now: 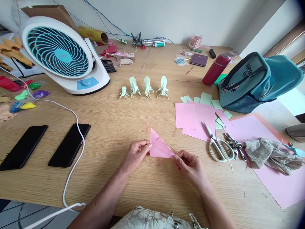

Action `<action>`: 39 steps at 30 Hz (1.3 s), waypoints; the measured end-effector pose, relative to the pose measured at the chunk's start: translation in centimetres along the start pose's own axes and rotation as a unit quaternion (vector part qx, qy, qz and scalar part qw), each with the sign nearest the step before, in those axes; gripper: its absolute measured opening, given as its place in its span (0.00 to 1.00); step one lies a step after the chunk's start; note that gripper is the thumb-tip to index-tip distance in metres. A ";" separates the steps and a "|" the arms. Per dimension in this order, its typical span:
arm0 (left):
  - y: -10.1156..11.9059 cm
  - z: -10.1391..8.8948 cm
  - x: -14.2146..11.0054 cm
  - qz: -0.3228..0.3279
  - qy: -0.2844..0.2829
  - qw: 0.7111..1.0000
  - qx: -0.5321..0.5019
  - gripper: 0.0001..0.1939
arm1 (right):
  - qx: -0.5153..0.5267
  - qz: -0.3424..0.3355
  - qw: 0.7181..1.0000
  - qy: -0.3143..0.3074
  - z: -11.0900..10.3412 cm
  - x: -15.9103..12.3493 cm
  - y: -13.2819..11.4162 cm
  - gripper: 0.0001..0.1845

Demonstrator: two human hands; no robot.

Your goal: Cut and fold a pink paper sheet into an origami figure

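Between my hands is a pink sheet of paper (158, 148) folded into a triangle, with crease lines across its face. My left hand (138, 152) pinches its left edge between thumb and fingers. The lower right corner is pinched in my right hand (189, 163). Beyond the paper, several pale green folded-paper figures (147, 86) stand in a row on the wooden table (107, 114). Pink paper squares (186, 116) lie to the right, beside white-handled scissors (220, 148).
A white fan (63, 55) stands at the back left, two black phones (70, 144) in front of it. A white cable (77, 127) crosses one phone. On the right are keys (234, 144), a grey cloth (269, 154), a red bottle (216, 68) and a teal bag (250, 82).
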State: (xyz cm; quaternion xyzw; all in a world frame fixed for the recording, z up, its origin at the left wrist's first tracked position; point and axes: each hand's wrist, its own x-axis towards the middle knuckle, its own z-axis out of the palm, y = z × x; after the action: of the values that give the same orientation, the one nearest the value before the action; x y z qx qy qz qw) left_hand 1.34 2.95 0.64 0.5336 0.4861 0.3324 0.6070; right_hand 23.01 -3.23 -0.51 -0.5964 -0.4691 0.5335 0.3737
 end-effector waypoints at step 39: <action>0.6 2.5 -1.6 0.393 0.081 0.898 0.182 0.02 | 0.094 -0.065 0.990 0.081 0.9 0.0 0.4 0.20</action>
State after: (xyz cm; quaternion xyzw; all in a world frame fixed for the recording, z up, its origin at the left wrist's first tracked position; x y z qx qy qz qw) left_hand 3.29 0.76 1.52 0.7537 0.3367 0.4913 0.2777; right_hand 22.21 -3.43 -1.04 -0.5685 -0.4229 0.4992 0.4987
